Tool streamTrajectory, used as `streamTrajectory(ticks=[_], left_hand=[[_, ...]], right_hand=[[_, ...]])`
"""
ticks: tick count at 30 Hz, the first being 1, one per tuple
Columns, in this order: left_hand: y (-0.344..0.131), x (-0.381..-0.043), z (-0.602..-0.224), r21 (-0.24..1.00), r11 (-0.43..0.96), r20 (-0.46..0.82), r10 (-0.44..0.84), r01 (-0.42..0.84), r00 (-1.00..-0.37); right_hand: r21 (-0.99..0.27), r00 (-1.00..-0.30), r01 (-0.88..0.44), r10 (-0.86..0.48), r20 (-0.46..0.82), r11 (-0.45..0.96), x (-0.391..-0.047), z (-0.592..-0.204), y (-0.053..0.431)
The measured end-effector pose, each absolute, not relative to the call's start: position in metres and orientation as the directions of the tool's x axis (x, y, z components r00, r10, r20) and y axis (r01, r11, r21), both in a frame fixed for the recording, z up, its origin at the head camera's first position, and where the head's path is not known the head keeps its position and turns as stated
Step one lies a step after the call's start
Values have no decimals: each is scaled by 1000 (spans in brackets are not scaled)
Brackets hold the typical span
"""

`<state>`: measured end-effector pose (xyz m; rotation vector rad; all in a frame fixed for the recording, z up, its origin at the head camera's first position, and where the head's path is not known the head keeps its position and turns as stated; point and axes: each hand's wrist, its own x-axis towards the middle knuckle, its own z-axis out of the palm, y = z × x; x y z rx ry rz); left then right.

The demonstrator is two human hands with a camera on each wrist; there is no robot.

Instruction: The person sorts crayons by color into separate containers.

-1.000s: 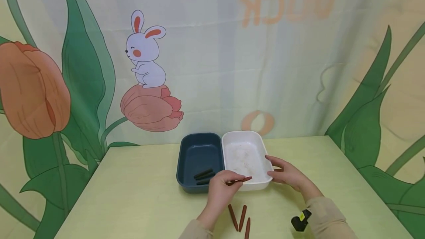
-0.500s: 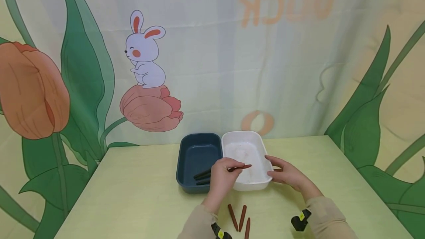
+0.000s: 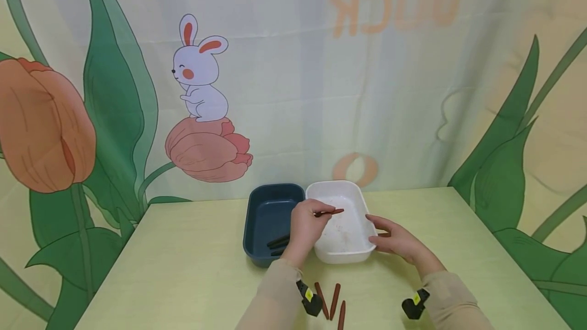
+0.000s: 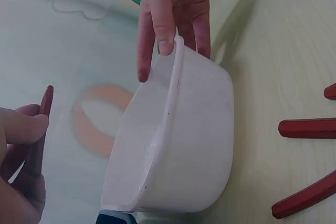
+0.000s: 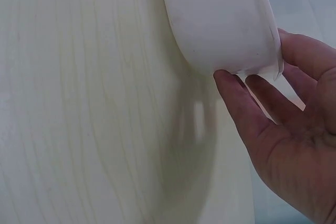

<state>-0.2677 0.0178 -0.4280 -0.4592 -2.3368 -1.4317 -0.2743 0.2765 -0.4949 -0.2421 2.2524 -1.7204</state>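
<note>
My left hand (image 3: 306, 228) pinches a reddish-brown crayon (image 3: 338, 211) above the white tray (image 3: 346, 241), toward its far half. The left wrist view shows the crayon's tapered end (image 4: 47, 98) sticking out past the thumb and fingers. At the tray's right side, my right hand (image 3: 401, 244) grips the rim, with the thumb on one side of the wall and fingers on the other. In the right wrist view, its fingertips (image 5: 224, 77) touch the tray's outer wall.
A dark blue tray (image 3: 270, 218) stands against the white one's left side, holding several black crayons (image 3: 277, 242), partly hidden by my left arm. Three more reddish-brown crayons (image 3: 335, 302) lie on the table in front. A printed cloth (image 3: 293, 90) hangs behind the table.
My left hand has moved away from the body with the crayon, from the white tray's near rim to over its far half. The right hand has stayed on the rim.
</note>
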Motion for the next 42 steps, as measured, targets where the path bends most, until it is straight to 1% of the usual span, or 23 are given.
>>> streamTrajectory(ticks=[6, 11, 20, 28, 32, 36, 42], left_hand=[[20, -275, -429, 771, 456, 451, 102, 444, -887], [22, -281, -437, 762, 459, 461, 112, 457, -880], [28, -285, -455, 803, 427, 423, 82, 415, -903], [31, -288, -466, 803, 445, 417, 55, 396, -907], [31, -288, -468, 814, 459, 374, 58, 357, -926], [31, -286, -467, 817, 461, 360, 64, 347, -931], [28, -280, -464, 838, 406, 364, 84, 365, -928]], right_hand=[[-958, -944, 46, -301, -135, 283, -274, -494, 276], [-957, -946, 46, -296, -133, 285, -274, -495, 276], [-962, -944, 43, -303, -128, 271, -275, -496, 276], [-964, -942, 37, -312, -121, 262, -274, -495, 276], [-966, -939, 28, -326, -114, 257, -274, -497, 277], [-964, -941, 29, -317, -116, 265, -274, -496, 276], [-960, -944, 32, -308, -121, 279, -274, -495, 276]])
